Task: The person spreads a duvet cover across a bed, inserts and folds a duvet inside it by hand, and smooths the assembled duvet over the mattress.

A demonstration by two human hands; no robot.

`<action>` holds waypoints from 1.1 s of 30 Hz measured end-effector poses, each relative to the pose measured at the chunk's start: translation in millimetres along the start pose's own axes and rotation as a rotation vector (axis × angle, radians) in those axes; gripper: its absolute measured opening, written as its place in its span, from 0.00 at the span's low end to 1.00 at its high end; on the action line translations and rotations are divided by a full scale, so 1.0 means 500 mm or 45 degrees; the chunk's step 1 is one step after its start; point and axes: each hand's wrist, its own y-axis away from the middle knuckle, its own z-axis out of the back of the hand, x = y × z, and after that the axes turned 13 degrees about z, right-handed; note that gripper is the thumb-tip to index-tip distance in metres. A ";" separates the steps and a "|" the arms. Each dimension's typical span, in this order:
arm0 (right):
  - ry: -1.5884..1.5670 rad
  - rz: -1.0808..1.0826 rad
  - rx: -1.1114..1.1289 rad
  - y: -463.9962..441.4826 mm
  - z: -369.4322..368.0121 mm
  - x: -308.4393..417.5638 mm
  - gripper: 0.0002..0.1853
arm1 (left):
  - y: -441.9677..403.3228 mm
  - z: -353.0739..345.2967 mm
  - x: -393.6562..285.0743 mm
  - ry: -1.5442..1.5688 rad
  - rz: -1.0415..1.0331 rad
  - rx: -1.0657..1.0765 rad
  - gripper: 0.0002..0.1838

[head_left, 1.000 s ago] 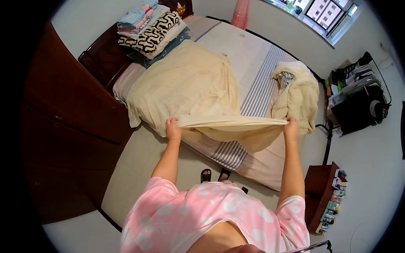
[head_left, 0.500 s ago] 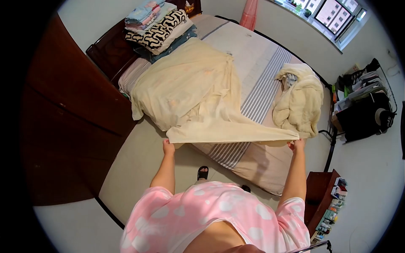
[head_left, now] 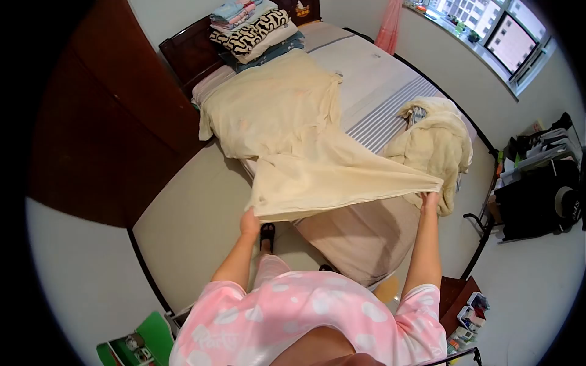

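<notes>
A pale yellow duvet cover (head_left: 320, 177) is stretched between my two hands, its near edge pulled taut and its far part spread over the bed (head_left: 360, 58). My left hand (head_left: 249, 223) is closed on the near left corner, lower and closer to me. The right corner is gripped by my right hand (head_left: 430, 200), held a little higher and farther out. Beside that hand, a cream quilt (head_left: 436, 143) lies bunched on the right side of the bed. Some of the fingers are hidden by the fabric.
Folded bedding (head_left: 256, 36) is stacked by the dark headboard (head_left: 192, 55). A brown wardrobe (head_left: 104, 116) stands on the left. At the right are a rack with a black garment (head_left: 537, 192) and a small brown cabinet (head_left: 455, 299). A green object (head_left: 155, 338) sits at lower left.
My left hand has come lower and nearer with its corner, while the right one has risen slightly. The cover's edge now slants. My view has shifted, and the green object has appeared.
</notes>
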 end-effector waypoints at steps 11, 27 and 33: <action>-0.037 0.322 -0.160 -0.117 0.232 0.086 0.19 | 0.417 -0.260 0.048 -0.360 -0.145 1.041 0.18; 0.562 0.319 0.144 0.034 0.411 0.066 0.20 | 0.598 -0.166 0.340 0.711 0.288 0.654 0.21; 0.667 0.461 0.203 -0.001 0.431 0.058 0.19 | 0.691 -0.261 0.481 -0.063 -0.136 0.221 0.17</action>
